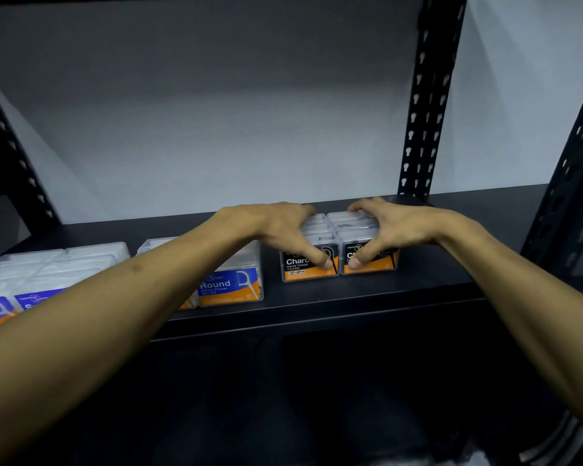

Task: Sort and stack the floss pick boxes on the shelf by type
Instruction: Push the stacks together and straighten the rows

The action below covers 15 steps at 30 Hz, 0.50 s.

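Two columns of clear charcoal floss pick boxes (305, 269) with black and orange labels stand side by side on the black shelf (435, 277), several deep. My left hand (285, 230) clasps the left column, thumb on its front label. My right hand (389, 228) clasps the right column (382, 265) the same way. To the left stands a group of blue and orange "Round" boxes (231, 287), partly hidden by my left forearm. Further left lies another blue-labelled group (44, 274).
Black perforated uprights rise at the back right (424, 105), the right edge (572, 183) and the left (11, 156). A pale wall lies behind. Bare shelf surface shows to the right of the charcoal boxes. Below the shelf it is dark.
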### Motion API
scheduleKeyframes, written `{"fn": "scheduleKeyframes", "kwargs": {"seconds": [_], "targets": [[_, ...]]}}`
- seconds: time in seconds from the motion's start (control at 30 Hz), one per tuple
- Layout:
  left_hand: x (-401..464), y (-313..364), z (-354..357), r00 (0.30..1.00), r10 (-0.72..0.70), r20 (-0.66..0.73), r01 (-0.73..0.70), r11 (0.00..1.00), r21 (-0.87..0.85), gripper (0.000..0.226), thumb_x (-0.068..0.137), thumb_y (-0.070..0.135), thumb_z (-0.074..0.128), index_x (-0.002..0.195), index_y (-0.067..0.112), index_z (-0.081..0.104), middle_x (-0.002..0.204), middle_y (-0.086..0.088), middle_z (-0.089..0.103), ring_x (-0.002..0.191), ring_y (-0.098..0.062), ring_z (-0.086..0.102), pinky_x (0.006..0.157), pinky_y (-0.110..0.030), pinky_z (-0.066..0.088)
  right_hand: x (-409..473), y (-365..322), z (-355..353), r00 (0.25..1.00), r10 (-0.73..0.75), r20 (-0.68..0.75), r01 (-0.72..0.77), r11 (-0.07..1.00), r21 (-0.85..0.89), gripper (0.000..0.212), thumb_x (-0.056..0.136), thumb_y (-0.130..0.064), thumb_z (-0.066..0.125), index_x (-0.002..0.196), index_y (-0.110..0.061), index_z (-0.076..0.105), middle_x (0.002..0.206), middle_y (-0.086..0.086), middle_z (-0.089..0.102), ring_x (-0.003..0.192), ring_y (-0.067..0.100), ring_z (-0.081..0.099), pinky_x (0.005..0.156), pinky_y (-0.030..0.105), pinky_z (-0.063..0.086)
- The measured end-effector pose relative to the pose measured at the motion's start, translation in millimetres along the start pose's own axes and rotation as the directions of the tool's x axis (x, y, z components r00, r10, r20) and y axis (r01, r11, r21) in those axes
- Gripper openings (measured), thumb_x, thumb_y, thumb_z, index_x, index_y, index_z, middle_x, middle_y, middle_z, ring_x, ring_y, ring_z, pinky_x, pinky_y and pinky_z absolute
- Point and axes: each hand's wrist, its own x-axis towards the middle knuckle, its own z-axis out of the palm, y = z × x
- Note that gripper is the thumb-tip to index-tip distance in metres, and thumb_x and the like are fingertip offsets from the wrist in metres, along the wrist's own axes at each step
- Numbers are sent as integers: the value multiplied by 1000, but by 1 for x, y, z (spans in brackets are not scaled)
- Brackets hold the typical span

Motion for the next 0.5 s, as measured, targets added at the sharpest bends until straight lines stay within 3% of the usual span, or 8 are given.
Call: {"fn": "scheduleKeyframes", "kwargs": {"seconds": [0.5], "targets": [[-13, 12, 1, 1000, 18, 8, -19, 998, 53, 93, 63, 73, 75, 133, 20, 45, 121, 3, 61, 105, -19, 59, 99, -38, 49, -20, -1, 4, 1000, -7, -10, 6, 1000, -31, 118, 54, -61, 88, 150, -31, 27, 134, -8, 36, 124, 19, 44, 110, 39, 39]]}}
